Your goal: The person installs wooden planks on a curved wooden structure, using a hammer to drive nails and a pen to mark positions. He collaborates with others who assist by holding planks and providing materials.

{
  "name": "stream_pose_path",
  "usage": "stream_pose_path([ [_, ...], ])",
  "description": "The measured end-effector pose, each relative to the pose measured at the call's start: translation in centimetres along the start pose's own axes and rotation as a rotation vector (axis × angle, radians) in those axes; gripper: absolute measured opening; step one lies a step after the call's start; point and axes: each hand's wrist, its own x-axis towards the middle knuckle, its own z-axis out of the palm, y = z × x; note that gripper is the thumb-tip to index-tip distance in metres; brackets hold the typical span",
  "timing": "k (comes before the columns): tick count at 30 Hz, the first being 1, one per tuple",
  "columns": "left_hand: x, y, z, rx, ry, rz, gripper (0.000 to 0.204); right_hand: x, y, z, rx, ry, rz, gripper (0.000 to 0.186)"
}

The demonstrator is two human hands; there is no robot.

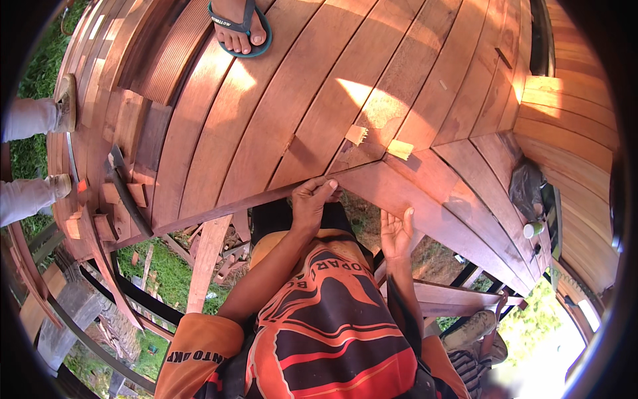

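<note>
My left hand (312,199) curls its fingers over the front edge of a reddish deck board (252,199), where the planking ends above an open gap. My right hand (397,233) hovers just below and to the right of that edge, palm up and fingers apart, holding nothing. Two small pale wood offcuts (356,134) (400,149) lie on the planks just beyond both hands. My orange and black shirt fills the lower middle of the view.
A dark metal bar (126,193) and small wood blocks (106,226) lie at the left. Another person's sandalled foot (240,26) stands at the top; someone's shoes (63,103) are at the far left. A black bag (525,183) and small canister (531,229) sit right. Grass shows through the open framing below.
</note>
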Motion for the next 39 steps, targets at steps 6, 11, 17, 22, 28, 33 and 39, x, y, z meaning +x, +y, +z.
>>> stream_pose_path([
  [6,0.1,-0.3,-0.1,-0.025,0.002,0.015,0.018,-0.4,-0.2,0.4,-0.019,0.041,0.008,0.053],
  [11,0.2,-0.3,-0.1,-0.001,0.003,0.019,0.018,-0.4,-0.3,0.7,-0.024,0.028,0.007,0.051],
  [17,-0.1,0.0,0.2,-0.055,0.003,0.035,0.022,-0.4,0.0,0.9,-0.030,0.015,0.015,0.050],
  [22,0.0,0.0,0.0,-0.029,0.002,0.001,0.019,-0.4,0.0,0.9,-0.046,0.039,0.015,0.054],
  [28,0.1,0.0,-0.1,0.004,-0.020,-0.004,0.018,-0.3,-0.1,0.4,-0.036,0.049,-0.007,0.054],
  [33,-0.1,0.0,0.2,-0.016,-0.006,0.010,0.018,-0.3,-0.3,0.1,-0.029,0.068,0.024,0.054],
  [39,-0.1,0.2,0.2,-0.012,-0.006,0.020,0.020,-0.4,-0.2,0.5,-0.047,0.049,0.013,0.056],
])
